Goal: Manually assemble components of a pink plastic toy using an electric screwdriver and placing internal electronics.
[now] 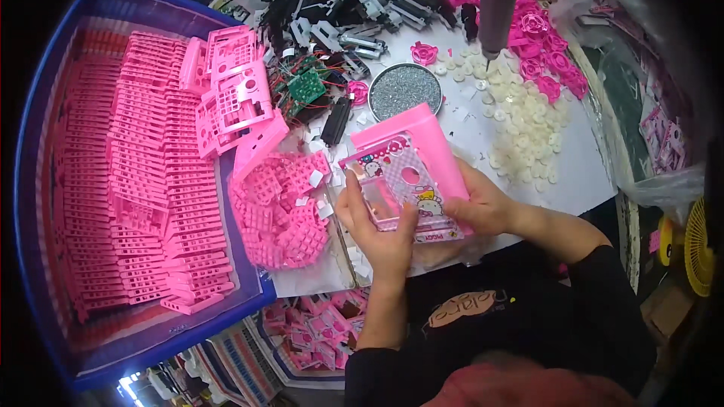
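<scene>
Both forearms rise from lower edge, meeting over white table [581,173]. Left hand [377,230] clamps near left edge of pink toy casing [407,177], thumb on its patterned face. Right hand [483,207] clasps casing's right side, fingers wrapped beneath. Just left of grip: heap of pink keypad pieces [283,215]. Beyond: round tin of screws [405,90], green circuit board [305,84]. Far left: blue crate [45,105] of pink frames.

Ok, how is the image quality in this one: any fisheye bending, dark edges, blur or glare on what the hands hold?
Head view: strong fisheye, the blue crate rim bows outward; corners fall into black vignette. Lighting is bright and even at the centre, with the white tabletop nearly blown out. The pink toy casing between left hand and right hand is fairly sharp, without obvious glare; rim detail smears.
</scene>
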Tool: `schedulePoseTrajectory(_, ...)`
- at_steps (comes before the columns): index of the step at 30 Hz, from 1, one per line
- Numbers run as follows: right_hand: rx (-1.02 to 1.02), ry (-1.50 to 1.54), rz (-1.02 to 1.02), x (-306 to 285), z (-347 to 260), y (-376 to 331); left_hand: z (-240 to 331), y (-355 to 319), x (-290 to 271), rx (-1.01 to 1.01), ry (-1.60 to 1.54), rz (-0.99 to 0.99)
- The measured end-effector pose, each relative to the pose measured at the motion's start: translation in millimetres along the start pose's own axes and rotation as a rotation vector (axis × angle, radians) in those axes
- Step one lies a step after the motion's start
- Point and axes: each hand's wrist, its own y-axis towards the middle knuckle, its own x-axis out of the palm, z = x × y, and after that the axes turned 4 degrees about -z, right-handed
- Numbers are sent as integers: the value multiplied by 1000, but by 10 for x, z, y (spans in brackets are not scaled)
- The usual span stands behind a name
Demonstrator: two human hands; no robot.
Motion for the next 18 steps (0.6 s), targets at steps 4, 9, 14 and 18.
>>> schedulePoseTrajectory(4,46,-15,-78,-41,-50,-21,62,-41,11,-73,-52,-5)
schedulePoseTrajectory(9,161,-521,-216,-108,-258,88,69,-142,-24,-169,-7,-11)
schedulePoseTrajectory(14,253,135,-128,-63,-91,-9,-24,-144,75,-78,-23,-26)
schedulePoseTrajectory(18,422,293,-212,-184,-116,71,1,29,-54,-257,-324,76)
